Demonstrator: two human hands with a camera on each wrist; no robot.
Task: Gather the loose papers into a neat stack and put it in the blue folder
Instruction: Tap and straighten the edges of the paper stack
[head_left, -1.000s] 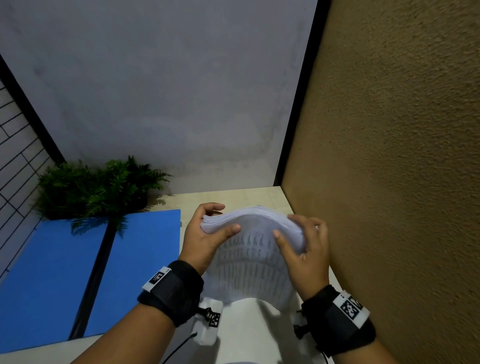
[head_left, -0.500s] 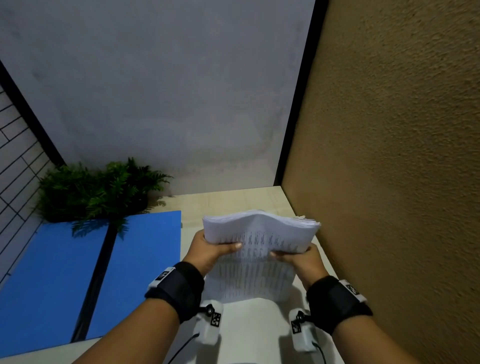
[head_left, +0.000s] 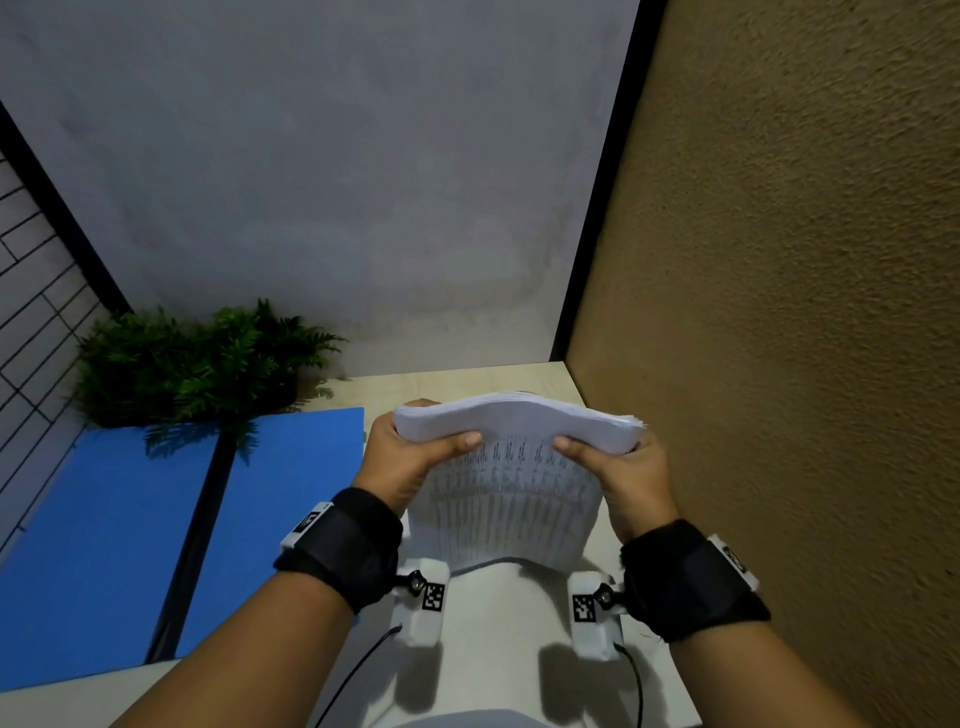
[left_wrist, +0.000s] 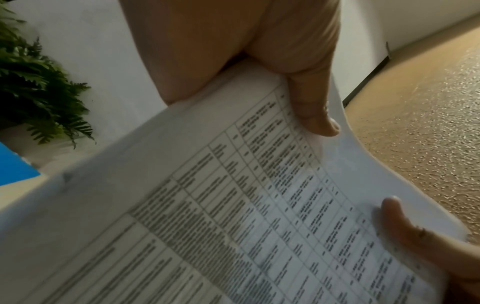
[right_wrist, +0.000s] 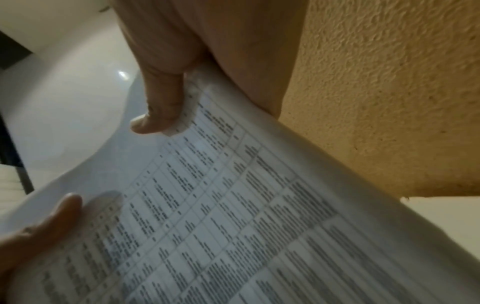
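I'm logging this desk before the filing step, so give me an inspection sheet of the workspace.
Surface: pale wooden desk.
Job's things: paper stack held upright, top edge bowed; blue folder lying open to its left.
Clutter: nothing seen.
Grippers: left hand and right hand grip the stack's upper corners.
Cables: black wires run from both wrist cameras.
Surroundings: fern at the back left, grey wall behind, tan wall to the right.

Both forearms reach forward, black straps on wrists. Left hand (head_left: 402, 457) and right hand (head_left: 626, 470) raised side by side, thumbs forward, each pinching paper stack (head_left: 511, 483).
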